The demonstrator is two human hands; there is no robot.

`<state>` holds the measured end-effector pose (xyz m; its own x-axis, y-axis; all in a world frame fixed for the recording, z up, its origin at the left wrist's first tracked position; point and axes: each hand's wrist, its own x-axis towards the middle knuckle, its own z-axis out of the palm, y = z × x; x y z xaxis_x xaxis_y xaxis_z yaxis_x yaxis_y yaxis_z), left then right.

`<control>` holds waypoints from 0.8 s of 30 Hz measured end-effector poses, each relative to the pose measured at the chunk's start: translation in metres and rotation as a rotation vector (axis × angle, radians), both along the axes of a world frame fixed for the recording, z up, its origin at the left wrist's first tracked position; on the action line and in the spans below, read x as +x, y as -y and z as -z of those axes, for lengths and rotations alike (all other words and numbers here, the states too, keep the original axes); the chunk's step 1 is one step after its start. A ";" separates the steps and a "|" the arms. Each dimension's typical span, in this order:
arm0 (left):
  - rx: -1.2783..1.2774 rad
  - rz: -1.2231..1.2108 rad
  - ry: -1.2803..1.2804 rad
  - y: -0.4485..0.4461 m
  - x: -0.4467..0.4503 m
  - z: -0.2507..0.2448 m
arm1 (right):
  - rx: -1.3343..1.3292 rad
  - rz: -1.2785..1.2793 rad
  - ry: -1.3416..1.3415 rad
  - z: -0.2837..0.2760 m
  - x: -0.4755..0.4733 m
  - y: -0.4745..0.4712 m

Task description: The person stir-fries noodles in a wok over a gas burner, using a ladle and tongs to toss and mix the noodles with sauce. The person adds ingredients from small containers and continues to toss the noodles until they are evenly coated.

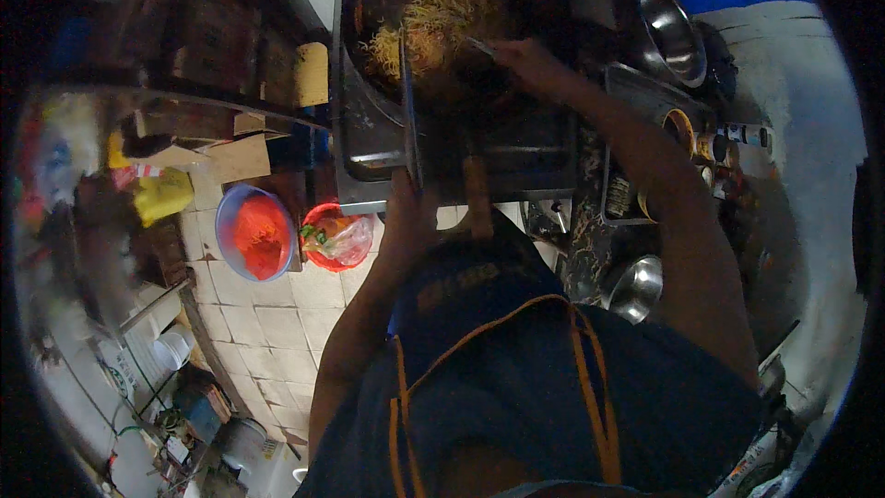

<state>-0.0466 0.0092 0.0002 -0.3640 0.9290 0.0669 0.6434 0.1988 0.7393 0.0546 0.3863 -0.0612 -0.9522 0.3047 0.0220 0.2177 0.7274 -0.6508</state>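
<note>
A large dark wok sits on a metal stove before me, with yellow noodles and some orange shreds in it. My left hand is closed around the lower end of a long-handled utensil, whose far end reaches into the noodles. My right hand, over the right part of the wok, grips a thin metal utensil that points left towards the noodles. The working ends of both utensils are blurred or hidden. A wooden handle juts from the stove towards my apron, between my arms.
On the right counter stand steel bowls, a metal tray with containers and another steel bowl. Left of the stove, low down, are a basin of orange shreds, a red basket with a plastic bag and cardboard boxes.
</note>
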 end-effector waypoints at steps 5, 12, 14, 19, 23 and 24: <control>0.002 -0.425 0.652 -0.008 -0.001 -0.042 | -0.003 -0.133 -0.055 -0.130 0.008 0.005; 0.089 -0.334 0.728 -0.012 0.017 -0.035 | 0.565 -0.390 -0.069 -0.217 0.049 -0.049; 0.129 -0.334 0.805 -0.013 0.024 -0.044 | 0.508 -0.312 -0.035 -0.241 0.048 -0.052; 0.256 -0.212 0.319 -0.002 0.029 -0.048 | -0.074 0.265 0.492 -0.319 0.041 -0.027; 0.187 -0.202 0.686 0.000 0.021 -0.056 | 0.000 0.267 0.466 -0.325 0.050 -0.047; 0.135 -0.210 0.835 -0.002 0.019 -0.062 | -0.008 0.248 0.451 -0.318 0.066 -0.082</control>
<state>-0.0271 0.0113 0.0623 -0.5059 0.8406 -0.1935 -0.1596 0.1292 0.9787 0.1210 0.4683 0.2569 -0.7654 0.5213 -0.3775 0.6436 0.6137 -0.4574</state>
